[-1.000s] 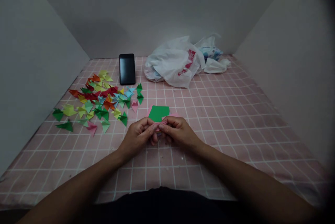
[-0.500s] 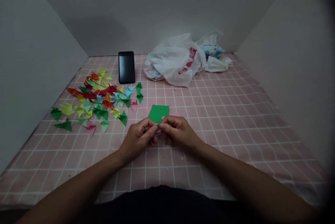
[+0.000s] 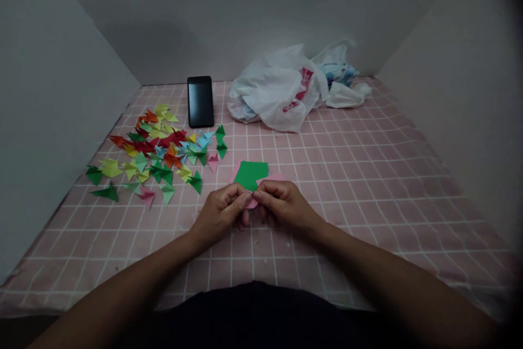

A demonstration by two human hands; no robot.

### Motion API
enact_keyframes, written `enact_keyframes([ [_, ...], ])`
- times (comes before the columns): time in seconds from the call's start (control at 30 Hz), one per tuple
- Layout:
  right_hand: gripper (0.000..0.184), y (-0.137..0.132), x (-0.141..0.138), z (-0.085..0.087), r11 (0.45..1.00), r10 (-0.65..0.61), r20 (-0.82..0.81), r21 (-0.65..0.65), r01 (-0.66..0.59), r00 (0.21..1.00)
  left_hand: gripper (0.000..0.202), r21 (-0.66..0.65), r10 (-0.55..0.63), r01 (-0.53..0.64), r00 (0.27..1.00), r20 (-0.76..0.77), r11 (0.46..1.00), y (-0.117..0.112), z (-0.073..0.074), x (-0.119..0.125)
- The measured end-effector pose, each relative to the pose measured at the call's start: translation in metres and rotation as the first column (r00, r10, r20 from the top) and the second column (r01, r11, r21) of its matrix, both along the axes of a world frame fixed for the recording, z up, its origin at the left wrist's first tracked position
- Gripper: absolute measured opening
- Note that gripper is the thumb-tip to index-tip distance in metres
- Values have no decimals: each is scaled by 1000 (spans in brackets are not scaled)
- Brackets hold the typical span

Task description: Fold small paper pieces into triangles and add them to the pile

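Note:
Between my fingertips is a small folded piece of pink paper (image 3: 252, 204), mostly covered by my fingers. My left hand (image 3: 224, 208) pinches it from the left, thumb on top. From the right, my right hand (image 3: 285, 204) pinches the same paper, its thumb almost meeting the left one. Just beyond my hands lies a green paper sheet (image 3: 251, 173) on the table, with pink sheets (image 3: 274, 177) showing at its edges. How the held paper is folded, I cannot tell.
Many small folded paper pieces (image 3: 157, 146) in several colours spread over the table's left side. A black phone (image 3: 200, 102) leans near the back wall. White plastic bags (image 3: 281, 87) lie at the back, beside a blue-patterned package (image 3: 340, 73). Walls enclose three sides of the pink checked tablecloth (image 3: 368, 191).
The view has shifted slightly, moving everything a little. My thumbs have drawn slightly apart, and more of the pink paper shows between them. Both hands keep their pinch.

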State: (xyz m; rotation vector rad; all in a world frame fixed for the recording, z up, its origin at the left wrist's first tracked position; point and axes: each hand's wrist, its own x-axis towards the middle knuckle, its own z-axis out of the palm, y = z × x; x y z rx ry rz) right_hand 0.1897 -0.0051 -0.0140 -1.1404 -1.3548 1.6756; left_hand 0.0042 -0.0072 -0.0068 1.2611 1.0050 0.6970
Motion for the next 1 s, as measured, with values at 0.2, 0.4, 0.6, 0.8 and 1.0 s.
enact_keyframes([
  [0.2,35,0,-1,0,998,8,-30,-66,-10,1000,40,12,47,-47,998,-33,999,-1,-1,2],
  [0.4,34,-1,-1,1,999,-35,3,8,35,999,38,-101,-39,39,999,5,994,0,1,3],
  [0.6,32,-4,-2,-1,993,-119,-13,20,119,993,36,-96,-1,5,999,42,995,1,1,1],
  [0.8,33,-3,-3,-4,989,-146,-78,-23,145,986,32,-11,155,-155,987,29,988,4,-2,-2],
  [1.0,32,-2,-3,-4,992,-128,-118,-7,128,985,34,140,164,-158,986,-28,977,2,1,-4],
])
